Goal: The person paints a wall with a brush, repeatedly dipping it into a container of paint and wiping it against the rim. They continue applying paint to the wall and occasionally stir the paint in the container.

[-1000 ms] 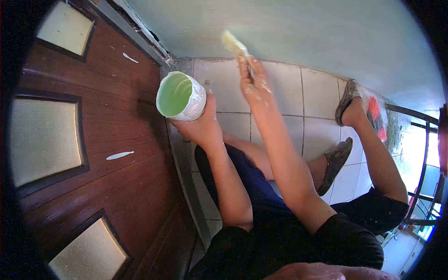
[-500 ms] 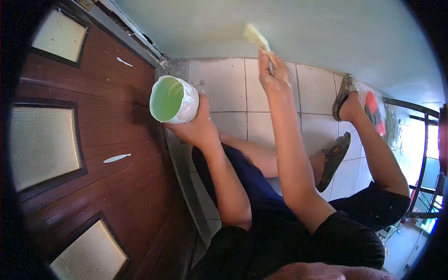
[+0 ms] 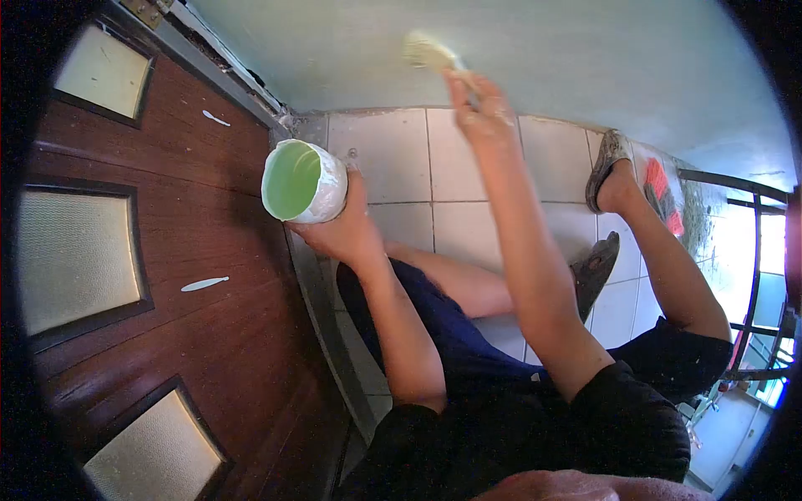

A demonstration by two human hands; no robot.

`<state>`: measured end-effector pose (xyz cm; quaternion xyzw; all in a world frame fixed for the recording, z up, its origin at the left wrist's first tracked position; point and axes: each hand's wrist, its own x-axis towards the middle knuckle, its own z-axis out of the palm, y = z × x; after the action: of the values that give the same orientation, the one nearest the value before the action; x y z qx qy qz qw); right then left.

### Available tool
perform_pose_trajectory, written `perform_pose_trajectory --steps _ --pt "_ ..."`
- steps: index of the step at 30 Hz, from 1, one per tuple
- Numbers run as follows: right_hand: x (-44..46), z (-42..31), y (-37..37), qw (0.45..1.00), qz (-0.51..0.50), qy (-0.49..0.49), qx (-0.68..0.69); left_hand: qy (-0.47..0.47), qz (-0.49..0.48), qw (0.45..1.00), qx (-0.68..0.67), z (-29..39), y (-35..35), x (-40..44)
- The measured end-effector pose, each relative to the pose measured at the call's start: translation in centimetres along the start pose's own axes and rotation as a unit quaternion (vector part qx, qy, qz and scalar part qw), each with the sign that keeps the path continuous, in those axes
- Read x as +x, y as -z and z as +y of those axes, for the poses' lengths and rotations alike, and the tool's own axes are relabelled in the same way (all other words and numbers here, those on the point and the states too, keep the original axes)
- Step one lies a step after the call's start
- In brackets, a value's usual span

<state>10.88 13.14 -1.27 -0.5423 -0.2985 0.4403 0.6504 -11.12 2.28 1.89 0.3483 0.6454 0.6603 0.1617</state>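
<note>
Against the pale wall [image 3: 601,58], upper centre, the right hand [image 3: 487,117] grips a brush [image 3: 430,53], likely light and soft-tipped, best held by its handle; left of centre, the left hand [image 3: 349,232] clasps a paint-smeared container [image 3: 331,190], probably slick, safest cupped low.

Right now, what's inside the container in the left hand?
Only light green shows inside the container held by the left hand. Its right-hand wall covers part of the interior, and I can't tell how deep any contents are.
</note>
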Motion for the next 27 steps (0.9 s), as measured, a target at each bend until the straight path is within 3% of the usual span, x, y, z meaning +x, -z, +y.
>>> perform_pose_trajectory --steps 1,2,3,4,5,6,7,8,10,14,16,20,27 --pt "1.5 0.2 3.3 0.973 0.053 -0.068 0.216 0.001 -0.003 1.000 -0.001 -0.2 0.0 0.0" --pt "1.1 -2.6 5.4 0.777 0.092 -0.211 0.585 -0.006 0.003 1.000 -0.010 -0.4 0.0 0.0" --pt "-0.2 -2.9 6.7 0.960 0.084 -0.055 0.260 -0.014 0.009 1.000 -0.021 -0.4 -0.2 0.1" --pt "-1.5 -3.3 7.8 0.986 0.064 0.111 -0.109 -0.014 0.008 1.000 -0.026 -0.1 -0.3 0.1" --pt "-2.4 -4.0 8.9 0.985 0.066 0.115 -0.110 -0.006 0.007 0.999 -0.035 0.2 -0.4 0.0" --pt "-3.2 -5.0 9.8 0.966 0.113 0.045 0.230 0.002 0.008 0.999 -0.043 0.4 -0.6 -0.2" --pt "-4.1 -5.9 10.2 0.828 0.144 -0.031 0.542 0.002 0.007 0.999 -0.047 0.6 -0.7 -0.2" --pt "-5.2 -6.2 10.2 0.828 0.145 -0.030 0.541 0.000 0.005 0.999 -0.044 0.7 -0.7 -0.3" --pt "-7.3 -6.9 8.8 0.879 0.181 0.041 0.439 -0.004 0.004 0.999 -0.042 0.7 -0.7 -0.4" --pt "-9.1 -5.3 8.4 0.923 0.180 0.063 0.333 -0.018 0.001 1.000 -0.010 0.5 -0.7 -0.4" --pt "-10.4 -5.9 7.0 0.947 0.181 0.007 0.267 -0.027 0.012 1.000 -0.009 0.4 -0.7 -0.5" --pt "-12.2 -5.4 6.2 0.957 0.142 0.002 0.254 -0.034 0.018 0.999 0.015 0.1 -0.6 -0.4" --pt "-13.8 -4.7 7.0 0.927 -0.057 -0.126 0.348 -0.029 0.020 0.999 0.002 0.4 -0.7 -0.3"
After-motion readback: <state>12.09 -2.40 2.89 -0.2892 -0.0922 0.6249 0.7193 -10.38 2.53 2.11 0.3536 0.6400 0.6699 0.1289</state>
